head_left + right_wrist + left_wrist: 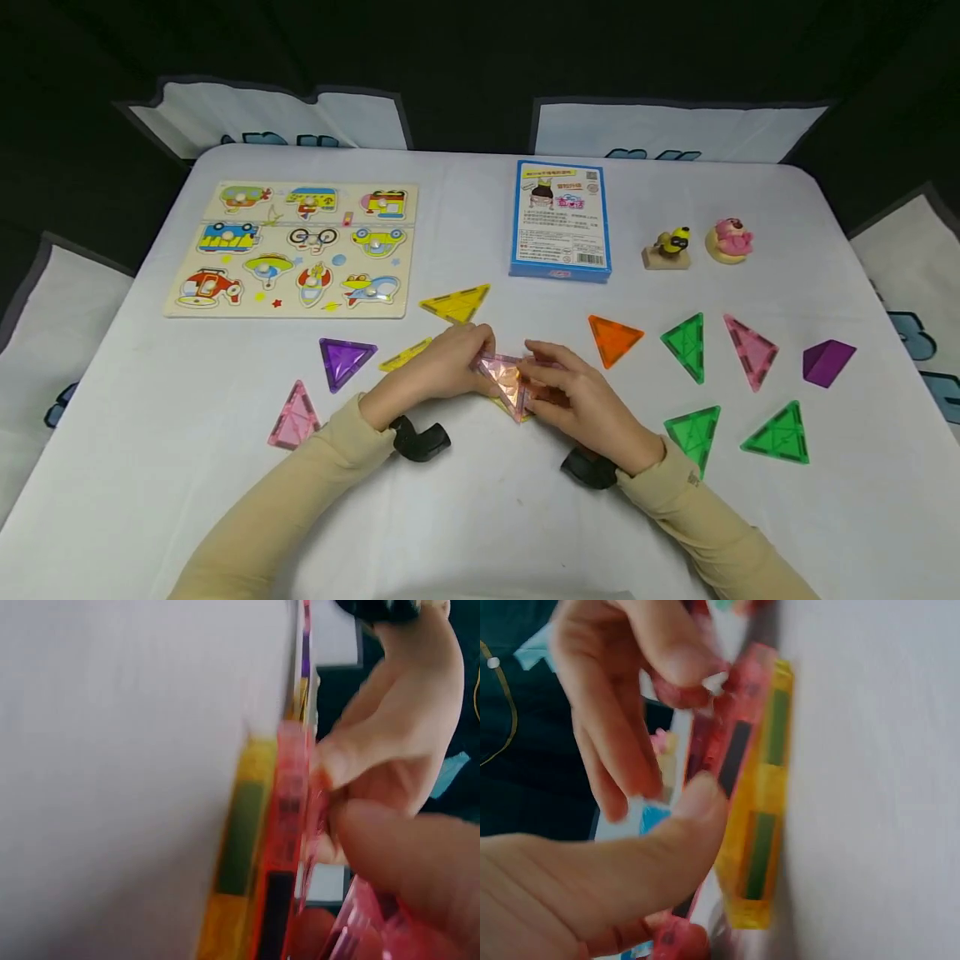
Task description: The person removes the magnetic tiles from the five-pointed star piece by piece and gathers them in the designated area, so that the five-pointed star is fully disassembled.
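Black cloth (pixel 465 67) behind; in front, a white surface (pixel 495 533).

Back row: one puzzle board (pixel 277 237), left; one box (pixel 560 221), lying flat; one bee figure (pixel 670 246) and one pink figure (pixel 731 240), right. All stand beyond the hands' work, which probably leaves the near area free for handling.

Left group: purple tile (pixel 347 361); left pink tile (pixel 295 419), beside the sleeve; two loose yellow tiles (pixel 457 304), the nearer partly behind the wrist.

Right group: orange tile (pixel 613 339); three green tiles (pixel 686 346); right pink tile (pixel 752 350); purple block (pixel 827 363). These lie apart from one another, perhaps so that each can be picked up singly.

Centre: held pink tile (pixel 504 377), between the two hands, above the lower yellow tile (pixel 771 817). Seen from the left wrist, the pair lie close at one end and part slightly toward the other.

Left hand (pixel 453 358): clamped on the held pink tile, thumb on the near face, fingers behind; a grip that likely steadies the tile while leaving its right side free.

Right hand (pixel 581 404): thumb and fingers together on a pink piece (pixel 356 915), its outline mostly hidden; the pinch seems chosen for fine control of angle.
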`<state>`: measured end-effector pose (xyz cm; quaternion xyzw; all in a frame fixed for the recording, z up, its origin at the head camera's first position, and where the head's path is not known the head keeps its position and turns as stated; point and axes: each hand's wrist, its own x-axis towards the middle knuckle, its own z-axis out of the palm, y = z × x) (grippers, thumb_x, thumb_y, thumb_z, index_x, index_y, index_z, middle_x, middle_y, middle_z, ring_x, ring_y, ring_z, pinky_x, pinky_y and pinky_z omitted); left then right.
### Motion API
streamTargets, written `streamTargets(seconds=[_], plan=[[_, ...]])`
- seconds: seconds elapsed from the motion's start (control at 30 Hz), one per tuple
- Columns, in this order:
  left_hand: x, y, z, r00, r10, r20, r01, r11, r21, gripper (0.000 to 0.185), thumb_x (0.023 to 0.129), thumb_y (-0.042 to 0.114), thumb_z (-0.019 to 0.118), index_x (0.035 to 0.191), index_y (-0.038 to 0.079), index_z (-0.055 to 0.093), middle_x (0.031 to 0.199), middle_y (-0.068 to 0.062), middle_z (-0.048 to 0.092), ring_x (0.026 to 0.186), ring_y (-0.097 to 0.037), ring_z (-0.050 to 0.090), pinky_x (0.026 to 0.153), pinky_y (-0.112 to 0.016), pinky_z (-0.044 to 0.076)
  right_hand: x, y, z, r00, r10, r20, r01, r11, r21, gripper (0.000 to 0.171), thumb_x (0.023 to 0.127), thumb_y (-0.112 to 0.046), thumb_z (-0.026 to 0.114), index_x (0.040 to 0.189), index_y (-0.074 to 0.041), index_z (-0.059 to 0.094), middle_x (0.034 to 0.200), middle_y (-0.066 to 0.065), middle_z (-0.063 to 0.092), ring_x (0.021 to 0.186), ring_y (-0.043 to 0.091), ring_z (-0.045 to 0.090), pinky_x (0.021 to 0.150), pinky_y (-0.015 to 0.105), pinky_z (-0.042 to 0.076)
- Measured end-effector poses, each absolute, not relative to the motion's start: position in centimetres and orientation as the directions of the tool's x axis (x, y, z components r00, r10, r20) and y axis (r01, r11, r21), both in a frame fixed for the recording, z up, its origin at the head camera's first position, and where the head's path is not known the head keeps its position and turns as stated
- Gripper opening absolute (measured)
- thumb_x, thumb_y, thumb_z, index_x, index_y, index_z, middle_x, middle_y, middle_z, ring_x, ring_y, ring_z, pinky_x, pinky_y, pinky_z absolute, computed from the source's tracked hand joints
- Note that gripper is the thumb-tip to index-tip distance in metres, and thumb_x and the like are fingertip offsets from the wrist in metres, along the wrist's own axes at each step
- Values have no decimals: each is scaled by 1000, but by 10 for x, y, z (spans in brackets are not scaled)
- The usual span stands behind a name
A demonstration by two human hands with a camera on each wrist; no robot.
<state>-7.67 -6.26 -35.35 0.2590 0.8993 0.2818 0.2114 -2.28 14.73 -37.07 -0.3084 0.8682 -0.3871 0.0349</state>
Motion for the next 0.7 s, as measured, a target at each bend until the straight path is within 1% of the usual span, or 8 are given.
streamTargets(seconds=[0.03, 0.13, 0.23, 0.33, 0.47, 0.6, 0.7], plan=[[-76, -63, -354, -777, 583, -237, 324, 694, 643, 40, 71, 26, 78, 92, 6, 50, 79, -3, 49, 75, -19, 44, 64, -28, 35, -23, 147, -371, -813, -556, 174, -500, 513, -698, 41, 77, -9, 72, 115, -3, 62, 131, 12, 43, 112, 22, 49, 82, 28, 47], [-73, -64, -356, -782, 572, -247, 267, 666, 696, 38, 73, 21, 77, 95, 6, 50, 78, -4, 51, 70, -18, 45, 61, -27, 36, -24, 148, -372, -814, -559, 156, -493, 524, -695, 43, 77, -11, 72, 118, -5, 60, 133, 13, 41, 117, 24, 44, 89, 33, 43], [-72, -65, -357, -797, 548, -254, 236, 669, 705, 37, 73, 20, 76, 96, 6, 51, 78, -4, 52, 69, -18, 45, 60, -27, 37, -25, 150, -372, -815, -565, 127, -479, 536, -695, 47, 76, -15, 73, 119, -8, 59, 132, 13, 41, 120, 25, 40, 94, 37, 39], [-71, -66, -358, -806, 531, -261, 217, 675, 705, 36, 74, 20, 76, 97, 6, 52, 80, -5, 52, 70, -19, 46, 61, -28, 37, -26, 154, -370, -819, -564, 108, -480, 570, -667, 56, 72, -20, 77, 122, -7, 55, 132, 15, 40, 123, 27, 35, 96, 42, 36], [-70, -67, -359, -815, 515, -265, 202, 682, 703, 35, 74, 21, 75, 98, 6, 54, 83, -5, 55, 72, -19, 47, 63, -29, 39, -26, 162, -366, -848, -529, 39, -437, 655, -616, 67, 67, -26, 81, 123, -5, 51, 127, 16, 42, 120, 30, 32, 95, 47, 34], [-71, -69, -360, -820, 508, -263, 190, 675, 713, 34, 74, 20, 76, 98, 7, 56, 84, -4, 56, 73, -19, 47, 64, -29, 39, -27, 170, -362, -877, -479, -48, -366, 729, -578, 64, 67, -28, 80, 120, -5, 52, 118, 13, 47, 111, 30, 37, 91, 46, 34], [-72, -70, -360, -816, 524, -244, 199, 651, 733, 32, 73, 19, 76, 96, 8, 56, 80, -3, 55, 69, -18, 45, 61, -28, 37, -28, 173, -360, -880, -472, -56, -360, 739, -570, 59, 69, -24, 80, 117, -4, 54, 113, 12, 50, 106, 31, 41, 89, 45, 35]])
